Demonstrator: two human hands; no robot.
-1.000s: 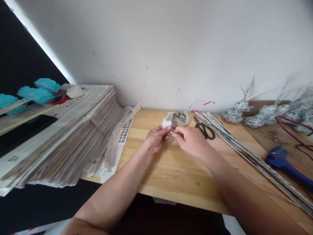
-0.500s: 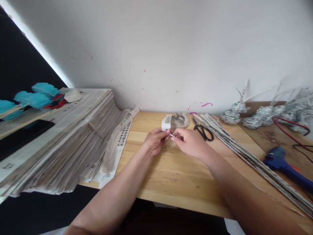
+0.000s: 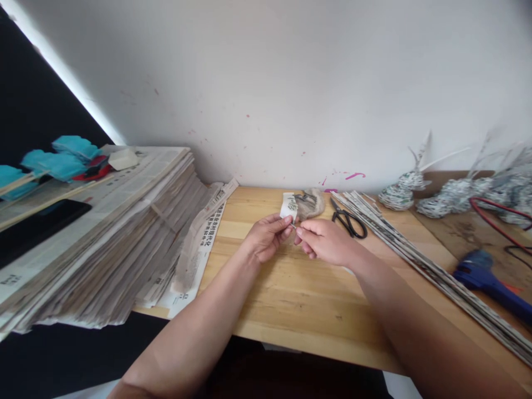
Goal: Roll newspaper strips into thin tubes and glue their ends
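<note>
Over the middle of the wooden table (image 3: 291, 293), my left hand (image 3: 269, 237) pinches the lower end of a small printed paper strip (image 3: 288, 205). Just to its right, my right hand (image 3: 322, 239) has thumb and forefinger closed on the thin rolled end of the same paper. The fingertips of both hands nearly meet. Behind them lies a fuzzy beige bundle (image 3: 313, 204) with something dark on it. Black-handled scissors (image 3: 349, 220) rest beyond my right hand.
Newspapers (image 3: 112, 249) are stacked high at the left, bearing a black phone (image 3: 45, 227) and blue pieces (image 3: 62, 163). Long paper rods (image 3: 419, 255) run along the right, near a blue glue gun (image 3: 486, 277) and woven paper figures (image 3: 403, 191). A wall stands behind.
My right hand has turned slightly, and its lower fingers show more. The paper strip stands a little lower between the hands. The whole view has shifted slightly.
</note>
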